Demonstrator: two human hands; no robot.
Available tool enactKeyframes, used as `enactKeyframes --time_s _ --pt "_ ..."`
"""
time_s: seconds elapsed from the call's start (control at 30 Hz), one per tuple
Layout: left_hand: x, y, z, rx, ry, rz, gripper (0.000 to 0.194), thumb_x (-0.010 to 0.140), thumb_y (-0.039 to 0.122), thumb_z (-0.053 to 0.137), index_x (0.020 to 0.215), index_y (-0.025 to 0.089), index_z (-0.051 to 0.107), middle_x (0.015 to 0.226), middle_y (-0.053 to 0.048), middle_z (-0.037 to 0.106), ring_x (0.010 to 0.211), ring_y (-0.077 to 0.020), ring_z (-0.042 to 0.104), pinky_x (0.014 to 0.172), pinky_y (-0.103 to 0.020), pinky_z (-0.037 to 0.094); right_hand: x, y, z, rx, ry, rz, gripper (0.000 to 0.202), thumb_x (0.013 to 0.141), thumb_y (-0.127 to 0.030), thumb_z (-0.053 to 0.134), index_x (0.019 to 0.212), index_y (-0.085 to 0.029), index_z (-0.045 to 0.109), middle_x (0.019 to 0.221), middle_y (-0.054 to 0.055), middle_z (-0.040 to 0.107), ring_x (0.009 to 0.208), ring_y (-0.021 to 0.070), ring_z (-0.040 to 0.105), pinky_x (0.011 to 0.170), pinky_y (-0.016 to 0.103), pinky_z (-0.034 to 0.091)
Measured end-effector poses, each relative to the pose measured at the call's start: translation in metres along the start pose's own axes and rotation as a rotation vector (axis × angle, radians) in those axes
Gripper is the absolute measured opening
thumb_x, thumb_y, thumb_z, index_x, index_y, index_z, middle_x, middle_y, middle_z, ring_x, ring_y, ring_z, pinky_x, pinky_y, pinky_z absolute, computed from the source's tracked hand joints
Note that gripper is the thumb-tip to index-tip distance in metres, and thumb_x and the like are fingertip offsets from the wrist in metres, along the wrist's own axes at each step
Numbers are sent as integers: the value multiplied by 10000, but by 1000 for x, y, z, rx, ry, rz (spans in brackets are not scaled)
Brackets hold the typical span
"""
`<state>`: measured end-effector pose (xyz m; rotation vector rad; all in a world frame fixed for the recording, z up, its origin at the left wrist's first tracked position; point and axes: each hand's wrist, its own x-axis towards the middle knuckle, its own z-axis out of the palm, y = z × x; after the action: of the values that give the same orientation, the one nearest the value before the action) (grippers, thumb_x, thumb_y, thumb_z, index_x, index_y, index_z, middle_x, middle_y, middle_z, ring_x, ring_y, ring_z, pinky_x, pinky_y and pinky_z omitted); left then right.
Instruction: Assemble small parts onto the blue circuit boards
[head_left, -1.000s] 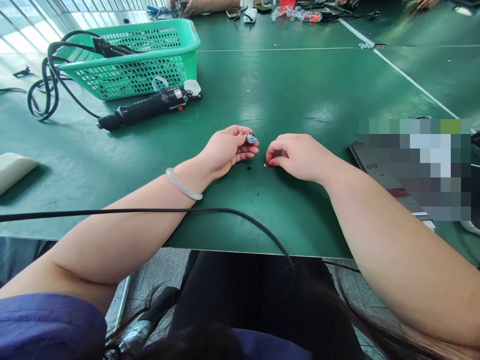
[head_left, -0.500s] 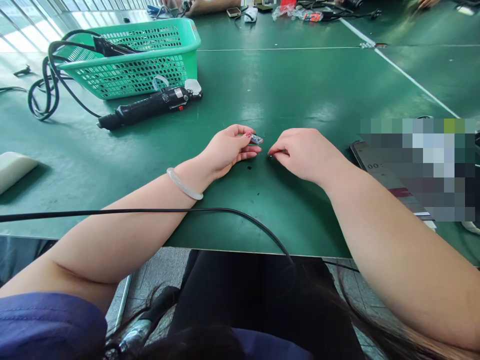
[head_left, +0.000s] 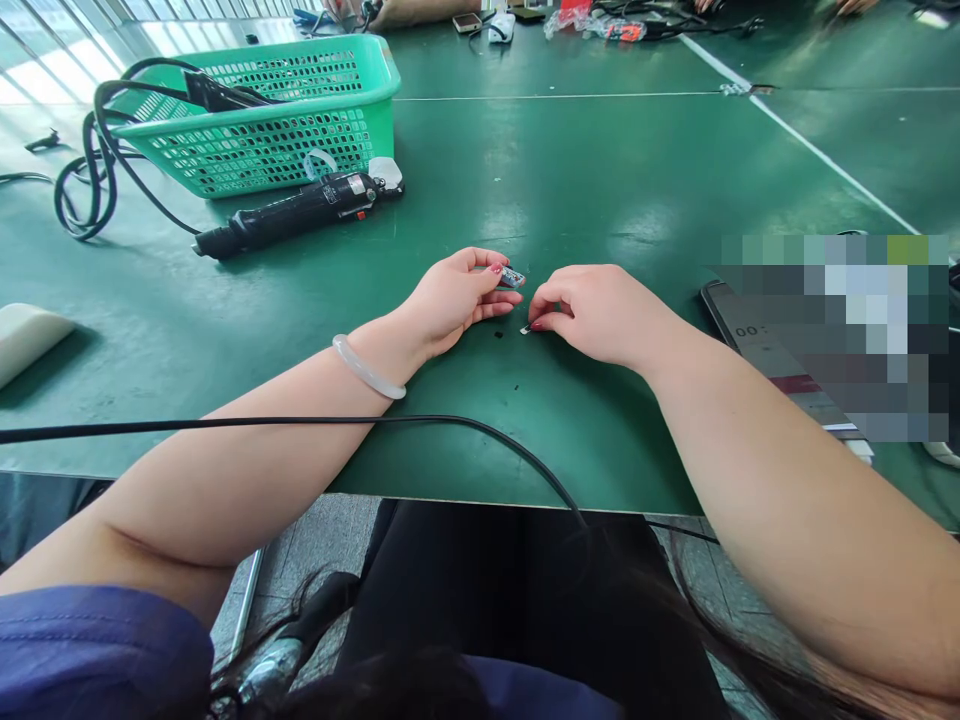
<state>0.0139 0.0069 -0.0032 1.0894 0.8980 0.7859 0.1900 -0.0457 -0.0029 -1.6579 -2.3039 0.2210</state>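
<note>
The left hand [head_left: 459, 298] pinches a small grey piece [head_left: 511, 277] between its thumb and fingers, up above the green table [head_left: 600, 180]. The right hand [head_left: 596, 312] is just beside it, with finger and thumb closed on a tiny shiny bit [head_left: 526, 329]. The bit is too small to tell what it is. A little black speck [head_left: 499, 335] lies on the table near the two hands, and a smaller dark dot [head_left: 516, 387] lies closer to the table's front edge.

A long black cord [head_left: 300, 422] runs across in front of the left arm and hides a thin strip of it. It does not cover the hands or the small things they hold.

Past the left hand there is a green basket [head_left: 262, 125] full of little holes. Black cables [head_left: 97, 165] loop over its side. A black power tool [head_left: 292, 212] lies on its side in front of the basket. A pale, smooth thing [head_left: 30, 340] sits at the far left. A phone [head_left: 750, 320] lies by the right arm, partly hidden by blurry squares.
</note>
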Motion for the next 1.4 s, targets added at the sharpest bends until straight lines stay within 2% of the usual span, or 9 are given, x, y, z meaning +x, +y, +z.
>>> enactKeyframes --time_s 0.1,0.2,0.47,0.57,0.73,0.87,1.23,1.4 --pt "0 0 -1 -13 -4 1 116 933 92 478 972 153 569 815 -23 665 657 -90 650 779 -283 529 -1 -2 -1 -22 6 27 129 829 -256 633 791 -211 748 811 29 683 720 166 576 630 318 393" --pt "1 -1 -2 -24 -17 8 178 940 93 462 1037 142 603 835 -28 666 664 -89 647 795 -287 532 -2 -3 -2 -22 0 37 114 815 -262 649 810 -210 751 810 29 690 720 165 582 617 313 387" --pt "0 0 -2 -4 -32 8 187 933 55 467 994 110 635 851 -32 653 704 -84 660 841 -288 541 -1 -5 -5 -94 -38 57 185 853 -216 581 819 -214 762 866 34 723 785 185 617 648 314 410" --pt "-1 0 -2 8 -30 3 177 917 30 486 991 106 629 861 -36 661 741 -92 677 869 -286 541 -1 -5 -8 -104 18 70 177 855 -206 583 805 -214 753 869 38 720 794 194 622 662 320 414" --pt "-2 0 -2 14 -62 -21 183 909 1 489 1010 98 606 844 -44 688 783 -96 697 864 -268 546 -3 -5 -12 -73 213 124 195 882 -201 551 820 -201 736 845 67 690 813 216 615 685 340 418" --pt "-3 0 -2 32 -104 -36 196 890 -23 508 1009 101 604 859 -47 712 782 -87 697 838 -250 551 -1 -8 -8 -46 298 100 200 880 -212 541 815 -196 729 824 74 673 795 219 596 666 349 410" --pt "-1 -1 -4 61 -187 -54 174 868 -6 572 1002 91 627 882 -67 725 809 -101 709 830 -257 556 1 -14 -1 -69 315 95 202 874 -195 533 834 -200 731 870 73 687 816 218 598 662 352 407" --pt "0 -2 -4 65 -184 -53 167 861 -1 585 989 99 629 864 -54 725 811 -98 709 828 -246 559 2 -14 -1 -57 308 101 212 878 -207 533 833 -206 740 853 72 684 812 219 598 672 363 408"
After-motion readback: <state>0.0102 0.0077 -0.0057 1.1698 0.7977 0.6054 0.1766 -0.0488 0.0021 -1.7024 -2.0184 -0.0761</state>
